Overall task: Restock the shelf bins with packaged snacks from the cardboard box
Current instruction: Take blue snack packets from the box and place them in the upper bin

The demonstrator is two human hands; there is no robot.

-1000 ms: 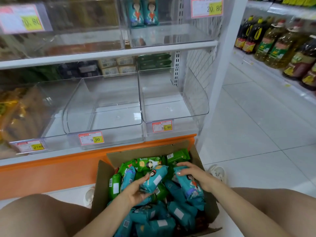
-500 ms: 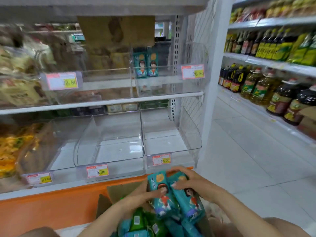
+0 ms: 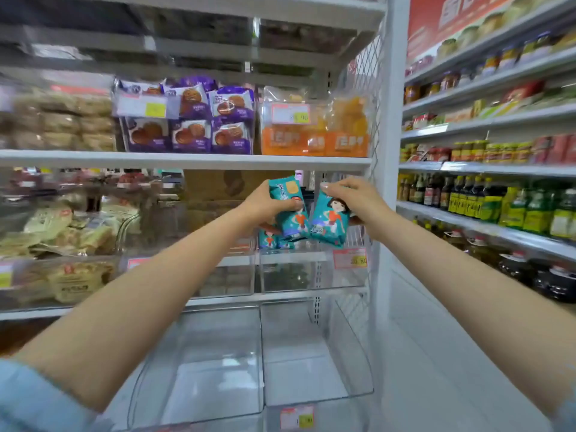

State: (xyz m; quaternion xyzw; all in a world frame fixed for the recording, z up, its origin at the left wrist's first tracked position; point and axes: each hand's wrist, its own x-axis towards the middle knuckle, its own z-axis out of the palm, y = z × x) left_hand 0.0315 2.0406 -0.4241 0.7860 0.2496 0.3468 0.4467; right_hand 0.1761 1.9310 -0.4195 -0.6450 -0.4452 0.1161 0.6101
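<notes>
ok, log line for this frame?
phase: stocking | left hand: holds left pack | right hand: holds right pack | both: at bin

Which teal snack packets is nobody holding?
The teal packets sitting in the clear bin, just below the left hand. That hand grips the cracker-picture packet, and the right hand grips the cartoon-girl packet.

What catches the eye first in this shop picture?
At centre, the left hand grips one teal packet and the right hand a second teal packet, before a clear bin at the shelf's right end. Purple biscuit packs sit on the shelf above.
</notes>
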